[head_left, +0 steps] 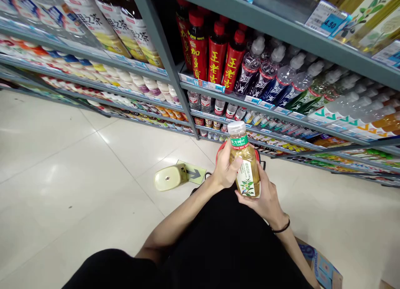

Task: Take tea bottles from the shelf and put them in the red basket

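Observation:
A tea bottle (245, 172) with a white cap, a green neck band and a pale label with leaves is held up in front of my body. My left hand (227, 166) is wrapped round its upper left side, with the thumb across the front. Around the lower right side and base curls my right hand (264, 197); a dark band circles that wrist. The liquid inside is yellowish. Behind the bottle shows part of a red rim (221, 149), mostly hidden by my hands.
Store shelves (265, 99) run across the front, with red bottles (215, 51), clear-capped bottles (300, 78) and price tags (327, 20). On the floor are a yellowish stool (170, 177), a green arrow sticker (196, 173) and a carton (323, 266) at lower right.

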Available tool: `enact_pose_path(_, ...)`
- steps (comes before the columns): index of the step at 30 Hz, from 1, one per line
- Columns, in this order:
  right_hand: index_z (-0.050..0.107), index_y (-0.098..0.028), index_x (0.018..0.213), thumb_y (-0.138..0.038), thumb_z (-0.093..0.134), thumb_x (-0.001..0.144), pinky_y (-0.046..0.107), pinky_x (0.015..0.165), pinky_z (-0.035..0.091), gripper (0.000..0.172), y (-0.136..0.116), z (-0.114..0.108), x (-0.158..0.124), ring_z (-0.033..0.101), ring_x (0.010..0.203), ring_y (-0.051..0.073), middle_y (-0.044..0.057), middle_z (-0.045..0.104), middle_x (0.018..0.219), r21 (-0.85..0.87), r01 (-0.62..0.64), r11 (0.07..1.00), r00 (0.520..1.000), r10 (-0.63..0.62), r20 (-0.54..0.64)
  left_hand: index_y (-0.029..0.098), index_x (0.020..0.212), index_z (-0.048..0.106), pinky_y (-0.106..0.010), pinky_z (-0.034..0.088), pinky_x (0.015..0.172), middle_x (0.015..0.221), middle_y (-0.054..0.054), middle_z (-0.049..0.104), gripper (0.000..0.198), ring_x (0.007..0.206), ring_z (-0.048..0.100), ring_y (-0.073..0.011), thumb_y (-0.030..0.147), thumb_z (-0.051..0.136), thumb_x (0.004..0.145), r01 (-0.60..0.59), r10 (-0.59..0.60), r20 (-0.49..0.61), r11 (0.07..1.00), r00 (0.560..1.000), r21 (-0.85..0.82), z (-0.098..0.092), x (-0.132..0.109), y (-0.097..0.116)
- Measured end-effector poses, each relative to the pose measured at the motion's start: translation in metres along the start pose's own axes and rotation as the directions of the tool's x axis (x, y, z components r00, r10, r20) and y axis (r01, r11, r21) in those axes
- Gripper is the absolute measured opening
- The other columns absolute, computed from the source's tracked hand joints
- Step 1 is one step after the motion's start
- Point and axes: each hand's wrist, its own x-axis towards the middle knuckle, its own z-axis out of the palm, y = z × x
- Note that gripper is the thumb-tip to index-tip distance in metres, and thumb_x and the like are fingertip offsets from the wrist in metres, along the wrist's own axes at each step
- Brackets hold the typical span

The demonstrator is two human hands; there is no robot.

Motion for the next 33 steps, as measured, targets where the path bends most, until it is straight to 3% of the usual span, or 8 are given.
enact_pose_path(7, 0.018, -0.015, 0.17, -0.042, 0.081, 0.089, 0.05, 0.081, 0.07, 0.106, -0.003, 0.009, 0.001, 0.079, 0.102, 0.039, 0.027, 0.068, 0.135, -0.062, 0.053, 0.997, 0.995, -0.058, -0.079, 0.016, 0.128, 0.053, -0.035, 0.058, 0.081, 0.107, -0.011, 0.072, 0.054, 0.086, 0.071, -0.0232, 0.048, 0.071, 0.088, -0.198, 0.178, 0.096, 0.938, 0.979, 0.284, -0.01, -0.002, 0.012)
enact_pose_path(11, 0.021, -0.015, 0.167, -0.036, 0.077, 0.089, 0.05, 0.083, 0.07, 0.098, -0.001, 0.013, -0.004, 0.078, 0.107, 0.038, 0.025, 0.068, 0.138, 0.081, -0.066, 0.995, 0.998, 0.068, -0.019, 0.018, 0.126, 0.05, -0.036, 0.059, 0.075, 0.098, -0.008, 0.069, 0.056, 0.081, 0.071, -0.0232, 0.045, 0.072, 0.082, -0.228, 0.198, 0.114, 0.851, 0.974, 0.474, -0.008, -0.004, 0.019)
enact_pose_path(16, 0.027, -0.015, 0.162, -0.026, 0.076, 0.084, 0.055, 0.101, 0.063, 0.093, -0.003, 0.013, -0.007, 0.068, 0.129, 0.039, 0.026, 0.06, 0.148, 0.212, -0.203, 0.956, 0.978, 0.19, 0.081, 0.018, 0.125, 0.052, -0.044, 0.059, 0.085, 0.109, -0.014, 0.068, 0.058, 0.095, 0.072, -0.0305, 0.044, 0.076, 0.078, -0.199, 0.139, 0.153, 0.826, 0.978, 0.527, -0.004, -0.008, 0.02)
enact_pose_path(18, 0.035, -0.014, 0.157, -0.029, 0.076, 0.084, 0.058, 0.106, 0.06, 0.085, -0.007, 0.011, -0.007, 0.064, 0.134, 0.04, 0.026, 0.058, 0.148, 0.221, -0.237, 0.946, 0.971, 0.224, 0.085, 0.018, 0.128, 0.052, -0.046, 0.058, 0.092, 0.12, -0.017, 0.068, 0.063, 0.105, 0.07, -0.0327, 0.042, 0.079, 0.077, -0.149, 0.089, 0.158, 0.895, 0.983, 0.42, -0.003, -0.008, 0.019)
enact_pose_path(21, 0.044, -0.014, 0.151, -0.035, 0.079, 0.082, 0.059, 0.108, 0.058, 0.08, -0.014, 0.006, -0.005, 0.062, 0.134, 0.041, 0.024, 0.06, 0.143, 0.242, -0.301, 0.922, 0.952, 0.275, 0.136, 0.019, 0.134, 0.052, -0.047, 0.055, 0.103, 0.139, -0.019, 0.064, 0.064, 0.121, 0.068, -0.0337, 0.045, 0.077, 0.082, 0.068, -0.06, 0.177, 0.997, 0.982, -0.043, -0.003, -0.001, 0.014)
enact_pose_path(24, 0.033, -0.018, 0.161, -0.033, 0.082, 0.077, 0.057, 0.111, 0.057, 0.099, -0.021, -0.003, -0.005, 0.063, 0.133, 0.039, 0.02, 0.06, 0.146, 0.328, -0.37, 0.869, 0.922, 0.299, 0.246, 0.018, 0.124, 0.061, -0.049, 0.055, 0.106, 0.138, -0.018, 0.068, 0.054, 0.128, 0.066, -0.037, 0.051, 0.073, 0.084, 0.293, -0.236, 0.182, 0.856, 0.955, -0.426, -0.002, 0.01, 0.007)
enact_pose_path(28, 0.013, -0.023, 0.17, -0.031, 0.083, 0.074, 0.045, 0.092, 0.066, 0.118, -0.024, -0.017, -0.008, 0.074, 0.11, 0.031, 0.014, 0.068, 0.133, 0.449, -0.45, 0.772, 0.888, 0.333, 0.317, 0.014, 0.105, 0.069, -0.047, 0.061, 0.098, 0.113, -0.017, 0.079, 0.048, 0.117, 0.073, -0.038, 0.056, 0.075, 0.081, 0.473, -0.48, 0.133, 0.712, 0.867, -0.519, 0.003, 0.017, -0.007)
enact_pose_path(33, 0.018, -0.02, 0.169, -0.029, 0.078, 0.077, 0.036, 0.079, 0.068, 0.111, -0.012, -0.037, -0.011, 0.076, 0.099, 0.027, 0.014, 0.071, 0.126, 0.442, -0.333, 0.833, 0.943, 0.289, 0.166, 0.02, 0.112, 0.064, -0.051, 0.059, 0.105, 0.106, -0.008, 0.081, 0.039, 0.111, 0.076, -0.0324, 0.039, 0.081, 0.081, 0.42, -0.536, 0.014, 0.646, 0.844, -0.637, 0.018, 0.009, -0.019)
